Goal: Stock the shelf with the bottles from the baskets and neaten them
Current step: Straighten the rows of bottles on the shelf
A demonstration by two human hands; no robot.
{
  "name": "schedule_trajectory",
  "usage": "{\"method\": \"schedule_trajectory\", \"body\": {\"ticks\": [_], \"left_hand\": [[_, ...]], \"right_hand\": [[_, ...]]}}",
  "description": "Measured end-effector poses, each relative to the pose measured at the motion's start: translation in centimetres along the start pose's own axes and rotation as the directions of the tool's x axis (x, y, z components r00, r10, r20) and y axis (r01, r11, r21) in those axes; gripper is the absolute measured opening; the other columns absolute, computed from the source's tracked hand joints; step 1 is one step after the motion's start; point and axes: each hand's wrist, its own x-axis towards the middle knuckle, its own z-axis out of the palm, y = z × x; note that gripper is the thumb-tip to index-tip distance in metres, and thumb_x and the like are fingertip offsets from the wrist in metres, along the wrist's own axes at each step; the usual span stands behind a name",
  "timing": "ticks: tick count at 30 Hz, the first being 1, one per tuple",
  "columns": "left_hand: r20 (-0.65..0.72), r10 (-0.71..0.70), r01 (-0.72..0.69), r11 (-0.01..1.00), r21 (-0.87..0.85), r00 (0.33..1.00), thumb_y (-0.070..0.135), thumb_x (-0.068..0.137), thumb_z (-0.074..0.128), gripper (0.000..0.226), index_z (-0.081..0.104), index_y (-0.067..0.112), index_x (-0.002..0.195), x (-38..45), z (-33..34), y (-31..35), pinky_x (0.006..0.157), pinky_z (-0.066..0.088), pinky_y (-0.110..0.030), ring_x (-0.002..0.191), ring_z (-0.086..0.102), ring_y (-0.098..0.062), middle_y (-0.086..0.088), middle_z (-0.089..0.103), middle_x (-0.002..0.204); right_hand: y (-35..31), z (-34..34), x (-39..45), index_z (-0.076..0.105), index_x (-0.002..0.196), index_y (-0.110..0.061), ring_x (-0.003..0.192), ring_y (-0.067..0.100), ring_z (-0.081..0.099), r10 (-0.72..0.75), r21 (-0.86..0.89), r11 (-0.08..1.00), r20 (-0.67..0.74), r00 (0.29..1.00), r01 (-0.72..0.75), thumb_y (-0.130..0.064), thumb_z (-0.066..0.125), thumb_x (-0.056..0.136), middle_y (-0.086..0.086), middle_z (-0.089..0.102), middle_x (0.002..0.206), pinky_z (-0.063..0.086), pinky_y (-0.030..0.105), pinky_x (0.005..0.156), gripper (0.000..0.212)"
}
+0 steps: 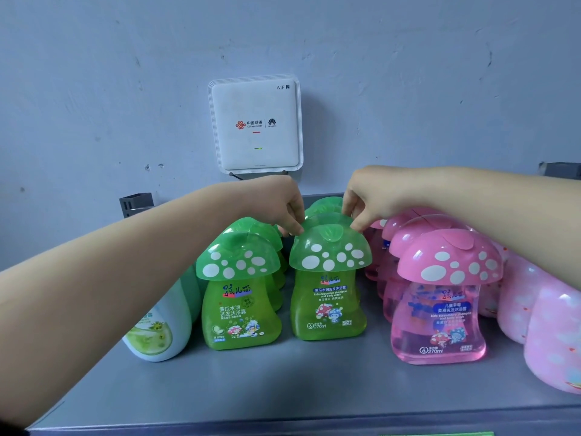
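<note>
Green mushroom-cap bottles stand in two rows on the grey shelf (283, 382). The front bottle of the right green row (328, 287) has its cap pinched from both sides: my left hand (283, 206) at the cap's left rear edge, my right hand (367, 199) at its right rear edge. More green bottles stand behind it, partly hidden by my hands. The front bottle of the left green row (239, 294) stands beside it. To the right, pink mushroom-cap bottles (440, 297) stand in a row.
A white and green bottle (157, 332) stands at the left, partly behind my left forearm. Rounded pink bottles (547, 328) crowd the right edge. A white WiFi router (256, 124) hangs on the wall behind. Shelf brackets (136, 202) sit at the back.
</note>
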Motion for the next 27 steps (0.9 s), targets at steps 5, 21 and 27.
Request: {"method": "schedule_trajectory", "body": {"ticks": [5, 21, 27], "left_hand": [[0.008, -0.007, 0.007, 1.000, -0.001, 1.000, 0.022, 0.082, 0.071, 0.024, 0.071, 0.010, 0.103, -0.3, -0.1, -0.1, 0.082, 0.049, -0.023, 0.071, 0.063, -0.003, -0.005, 0.074, 0.087], [-0.103, -0.019, 0.018, 1.000, -0.013, 0.995, 0.027, 0.081, 0.071, 0.023, 0.070, 0.016, 0.101, -0.3, -2.3, -0.5, 0.080, 0.048, -0.025, 0.083, 0.066, -0.014, 0.002, 0.073, 0.079], [-0.114, -0.042, 0.047, 0.998, 0.036, 0.993, 0.026, 0.081, 0.072, 0.024, 0.069, 0.016, 0.103, 1.7, -2.5, -1.0, 0.080, 0.048, -0.025, 0.085, 0.067, -0.015, 0.002, 0.072, 0.082]], "right_hand": [[0.1, 0.2, 0.2, 0.070, 0.109, -0.013, 0.076, 0.009, 0.059, -0.011, 0.008, 1.000, -0.013, 1.000, 0.011, -0.029, 0.073, 0.079, -0.012, 0.060, 0.074, 0.046, 0.017, 0.066, 0.034], [0.9, -1.8, 0.1, 0.069, 0.109, -0.017, 0.082, 0.007, 0.059, 0.009, 0.069, 0.998, -0.053, 0.999, -0.005, -0.035, 0.074, 0.076, -0.018, 0.060, 0.076, 0.048, 0.021, 0.077, 0.038], [2.4, -1.9, 1.3, 0.068, 0.112, -0.014, 0.091, 0.012, 0.062, 0.046, 0.010, 0.999, -0.034, 0.998, -0.046, -0.032, 0.073, 0.079, -0.005, 0.070, 0.099, 0.049, 0.025, 0.083, 0.038]]}}
